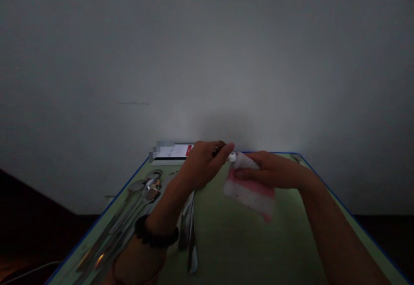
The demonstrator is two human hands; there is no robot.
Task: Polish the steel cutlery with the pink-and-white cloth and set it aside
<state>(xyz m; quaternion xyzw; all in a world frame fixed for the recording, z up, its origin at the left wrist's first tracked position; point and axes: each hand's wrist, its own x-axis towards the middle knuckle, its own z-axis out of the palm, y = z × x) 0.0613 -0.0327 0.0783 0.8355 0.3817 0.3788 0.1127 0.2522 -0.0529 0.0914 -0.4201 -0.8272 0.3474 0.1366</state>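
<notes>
Gripping a pink and white cloth, the right hand is up over the desk. The left hand has its fingers bent around a small white thing. Its end pokes out to the right, just beside the cloth's top corner. The hand hides its long way. The cloth hangs down, slanting right.

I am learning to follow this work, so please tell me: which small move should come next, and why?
Probably bring the cloth over the small pale object: the left hand seems to grip it, and the right hand holds the cloth close by.
</notes>
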